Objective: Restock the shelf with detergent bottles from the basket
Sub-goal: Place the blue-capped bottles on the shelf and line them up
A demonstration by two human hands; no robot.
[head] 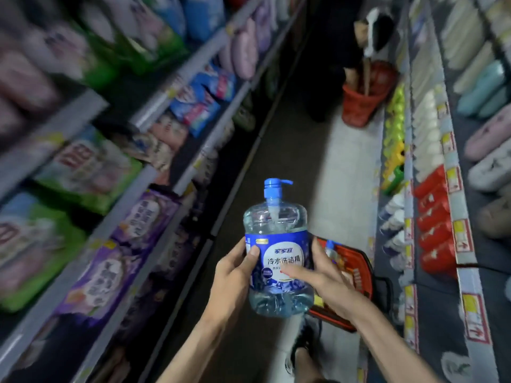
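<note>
A clear detergent bottle [278,244] with a blue label and blue pump top is held upright in mid-air over the aisle floor. My left hand [235,269] grips its left side, thumb across the label. My right hand [323,272] grips its right side, thumb lying over the label's lower part. Behind my right hand, on the floor, stands the red basket [356,275]; another blue-capped bottle [330,251] pokes up inside it. The shelf [409,217] with bottles runs along the right.
Shelves of bagged goods [91,172] line the left side, blurred. The right shelves carry red packs [434,225], white and yellow-green bottles. A second red basket [362,95] stands further down the aisle beside a person in dark clothes. My shoe [301,349] is below the bottle.
</note>
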